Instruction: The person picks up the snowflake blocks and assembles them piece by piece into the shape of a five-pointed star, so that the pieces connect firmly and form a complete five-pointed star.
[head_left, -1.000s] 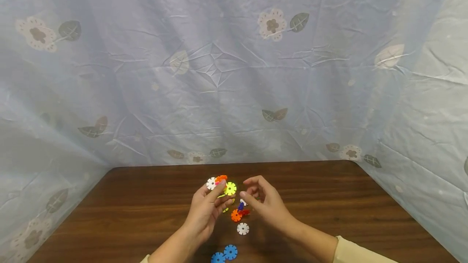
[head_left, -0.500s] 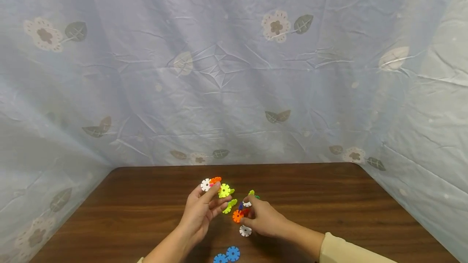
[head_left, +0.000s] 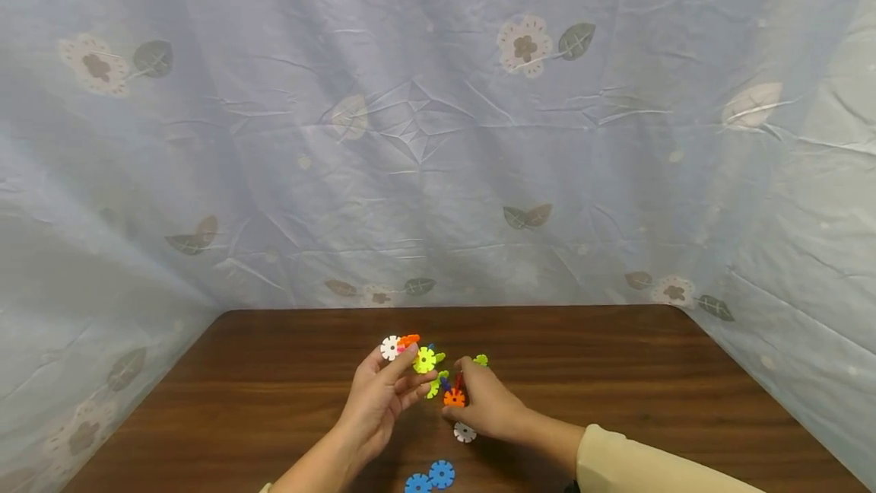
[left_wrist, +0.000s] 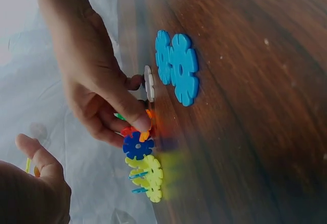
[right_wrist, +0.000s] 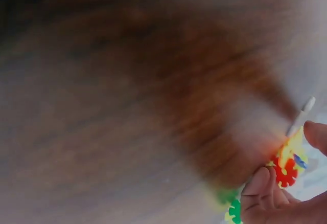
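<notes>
In the head view, my left hand (head_left: 376,402) pinches a joined cluster of notched plastic building discs. A white disc (head_left: 391,348), an orange disc (head_left: 408,341) and a yellow-green disc (head_left: 425,360) show in it. Thumb and fingers of my right hand (head_left: 489,403) are curled about another joined chain, low over the wooden table. An orange disc (head_left: 454,399) and a red disc (right_wrist: 286,170) lie at its fingers. Joined to these are a dark blue disc (left_wrist: 138,146) and yellow discs (left_wrist: 150,178). The right palm hides part of the chain.
A loose white disc (head_left: 464,432) lies just below the right hand. Two joined blue discs (head_left: 441,474) rest near the table's front edge. The brown wooden table (head_left: 274,371) is bordered by a pale patterned curtain (head_left: 383,211) at the back and sides.
My right hand has come down and left onto the orange and red discs, which have tilted and shifted slightly. The left hand keeps its cluster almost in place.
</notes>
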Available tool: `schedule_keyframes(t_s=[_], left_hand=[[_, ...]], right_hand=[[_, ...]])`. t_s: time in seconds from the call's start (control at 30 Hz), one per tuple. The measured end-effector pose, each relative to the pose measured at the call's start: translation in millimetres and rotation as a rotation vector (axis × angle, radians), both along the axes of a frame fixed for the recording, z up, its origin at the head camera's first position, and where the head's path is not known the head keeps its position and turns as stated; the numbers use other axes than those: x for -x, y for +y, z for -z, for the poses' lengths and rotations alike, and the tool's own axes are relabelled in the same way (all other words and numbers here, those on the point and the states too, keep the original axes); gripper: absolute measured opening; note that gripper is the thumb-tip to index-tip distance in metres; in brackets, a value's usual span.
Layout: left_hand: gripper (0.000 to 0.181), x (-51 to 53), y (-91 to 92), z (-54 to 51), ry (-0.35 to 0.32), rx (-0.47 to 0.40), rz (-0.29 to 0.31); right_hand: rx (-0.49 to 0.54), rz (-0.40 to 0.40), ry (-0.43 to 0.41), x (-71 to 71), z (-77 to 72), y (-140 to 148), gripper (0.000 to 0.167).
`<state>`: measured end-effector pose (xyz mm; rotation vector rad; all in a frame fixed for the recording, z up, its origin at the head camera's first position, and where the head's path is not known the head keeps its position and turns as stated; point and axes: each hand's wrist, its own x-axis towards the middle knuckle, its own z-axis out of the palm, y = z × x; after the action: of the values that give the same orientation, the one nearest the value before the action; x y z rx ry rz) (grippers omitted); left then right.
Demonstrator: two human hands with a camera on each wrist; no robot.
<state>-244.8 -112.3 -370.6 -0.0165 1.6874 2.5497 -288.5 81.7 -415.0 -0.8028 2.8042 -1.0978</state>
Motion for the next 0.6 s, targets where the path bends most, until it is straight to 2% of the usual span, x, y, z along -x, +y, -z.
schedule_keyframes(t_s=[0.4,0.5,0.6], left_hand=[[0.041,-0.7,0.2,-1.3,-0.002,-0.009,0.015],[0.039,-0.9,0.8,-1.5,0.001,-0.005,0.030],[0.037,-0.7,1.5,-1.9,0.005,-0.002,0.044]], right_hand=[[-0.012,-0.004,0.052,1.9,3.4,-1,0.045],[-0.017,-0.010,0.070,2.1,3.7,3,0.047],[-0.004,-0.017,0.049,1.0,0.7,10,0.049]])
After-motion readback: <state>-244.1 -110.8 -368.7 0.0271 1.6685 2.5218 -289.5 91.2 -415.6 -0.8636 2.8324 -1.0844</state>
